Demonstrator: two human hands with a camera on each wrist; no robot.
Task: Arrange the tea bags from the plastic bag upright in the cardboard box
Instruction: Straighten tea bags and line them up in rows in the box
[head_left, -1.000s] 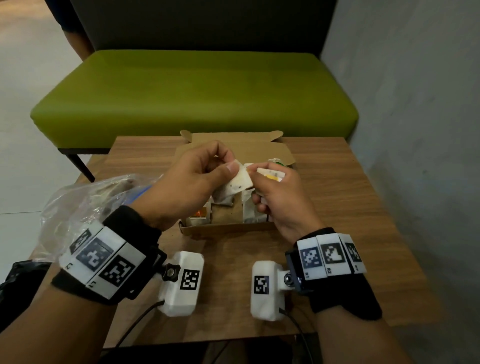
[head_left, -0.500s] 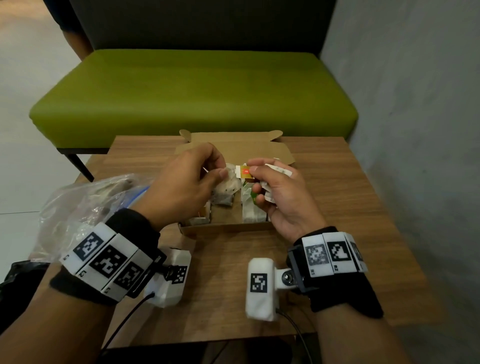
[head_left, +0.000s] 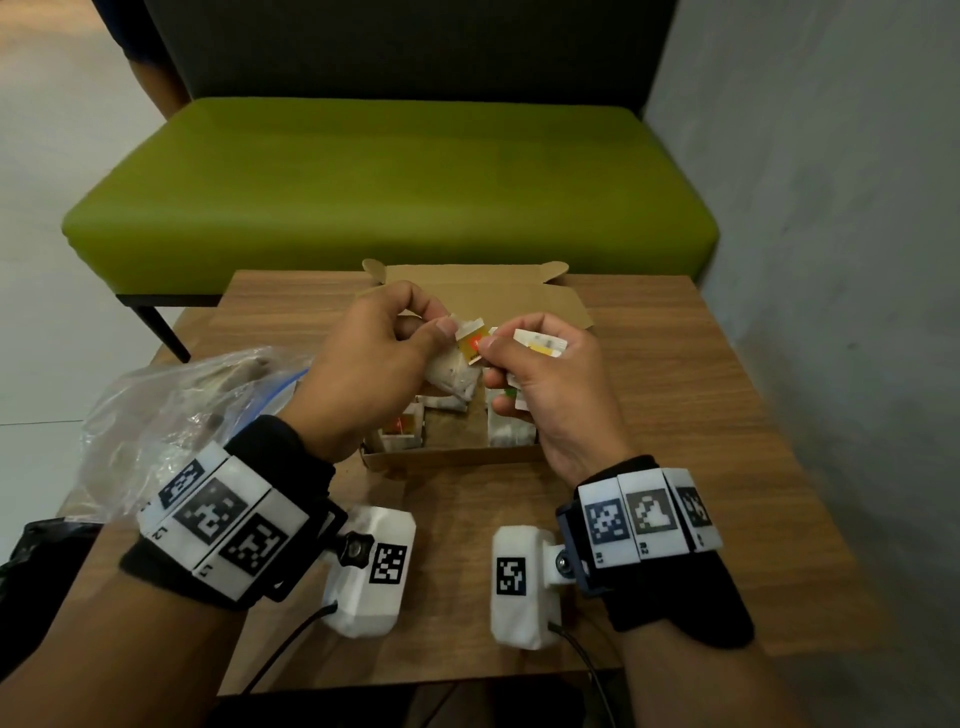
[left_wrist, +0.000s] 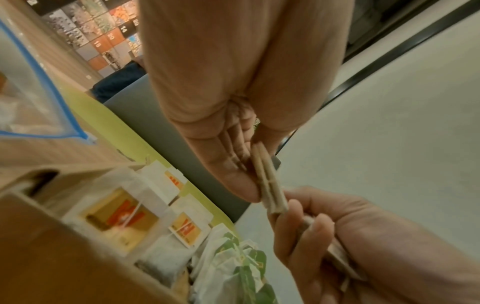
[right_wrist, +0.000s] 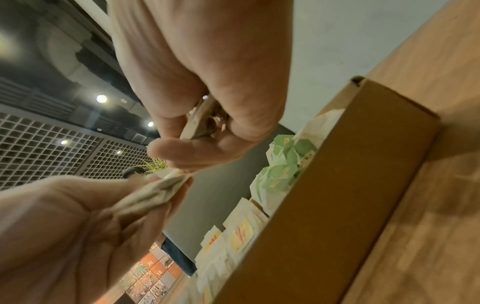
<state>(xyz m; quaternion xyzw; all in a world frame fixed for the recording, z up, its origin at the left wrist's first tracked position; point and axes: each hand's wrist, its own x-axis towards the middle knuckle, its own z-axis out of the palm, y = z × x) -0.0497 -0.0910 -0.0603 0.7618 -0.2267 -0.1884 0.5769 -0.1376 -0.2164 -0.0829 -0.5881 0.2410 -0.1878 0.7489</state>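
Note:
Above the open cardboard box (head_left: 452, 458), my left hand (head_left: 441, 332) pinches a white tea bag (head_left: 451, 375) by its top edge. The bag's orange tag (head_left: 470, 347) sits between both thumbs. My right hand (head_left: 498, 348) pinches that tag and keeps other tea bags (head_left: 540, 344) curled in its fingers. In the left wrist view the tea bag (left_wrist: 270, 185) shows edge-on between both hands. Tea bags with orange labels (left_wrist: 122, 218) and green labels (right_wrist: 283, 162) stand inside the box. The clear plastic bag (head_left: 182, 410) lies left of the box.
The box lid (head_left: 483, 291) lies folded back towards a green bench (head_left: 389, 182). The wooden table (head_left: 701, 415) meets a grey wall (head_left: 831, 260) on the right. A black object (head_left: 31, 566) lies at the table's near left corner.
The tea bag has turned between my hands, so its orange tag now faces up. Both hands dipped towards the box and came back up slightly. My left wrist has rolled.

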